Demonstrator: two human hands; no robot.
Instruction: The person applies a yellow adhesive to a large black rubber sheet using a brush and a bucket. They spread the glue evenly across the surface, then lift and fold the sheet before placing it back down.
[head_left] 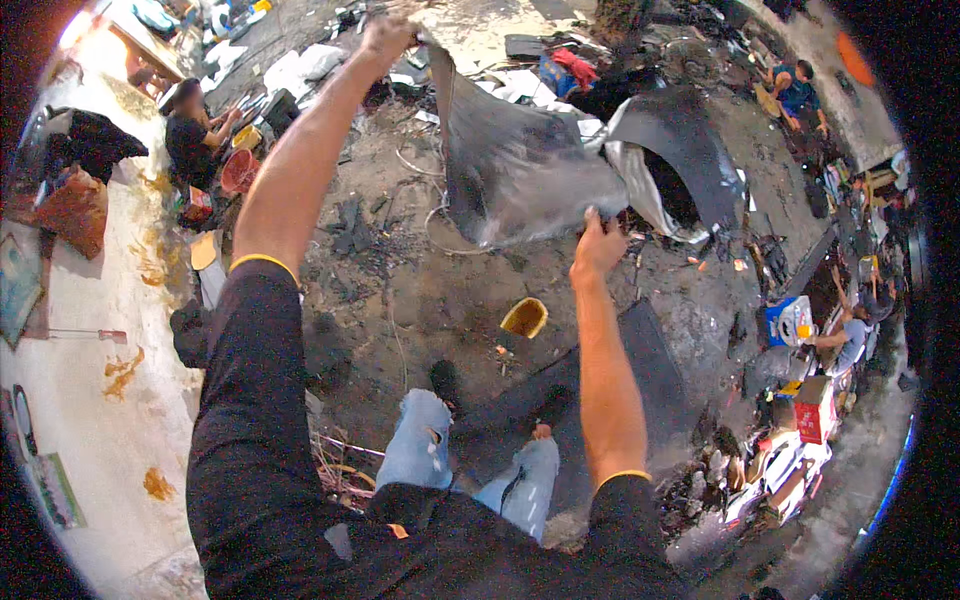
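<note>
A large dark grey flexible sheet [520, 160], rubber- or leather-like, hangs stretched between my hands. My left hand [388, 42], reaching far forward and up, is closed on its upper left corner. Lower and to the right, my right hand [598, 245] pinches the sheet's near edge. Beyond my right hand a curled dark piece [685, 140] with a paler underside bends upward; whether it joins the sheet I cannot tell. A thin pale cord [437, 215] loops by the sheet's left edge. On the ground below lies a yellow-rimmed container [524, 318].
Another flat dark sheet [630, 370] lies by my legs. Scraps cover the dirty ground, with a red bucket [240, 171] at left and a red box [815, 409] at right. People sit at the left [190, 140], far right [797, 95] and right [858, 335].
</note>
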